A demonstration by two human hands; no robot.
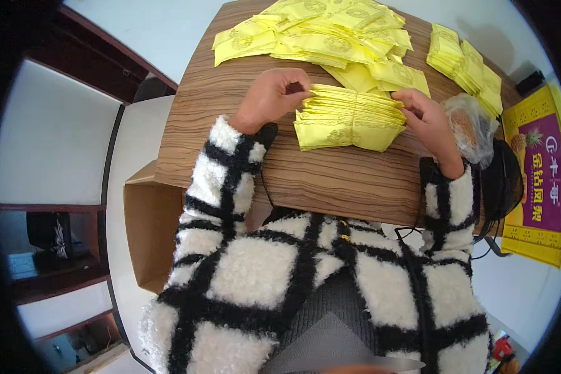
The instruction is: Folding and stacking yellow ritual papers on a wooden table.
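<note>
A thick bundle of yellow printed paper packets (349, 134) lies on the wood-grain table (262, 168) in front of me. Its layers fan out toward the far side, and a thin band or string seems to cross its middle. At the bundle's far left corner, my left hand (273, 98) pinches the paper between thumb and fingers. My right hand (427, 119) grips the right end, its fingertips at the far right corner. Just beyond the bundle is a large heap of similar yellow packets (336, 43), spread loosely over one another.
More stacks of yellow packets (464, 65) lie at the far right. A clear plastic bag (470, 134) with something brown inside sits beside my right wrist. A yellow and purple box (536, 168) stands beyond the right edge. An open cardboard box (146, 234) is below the table's left side.
</note>
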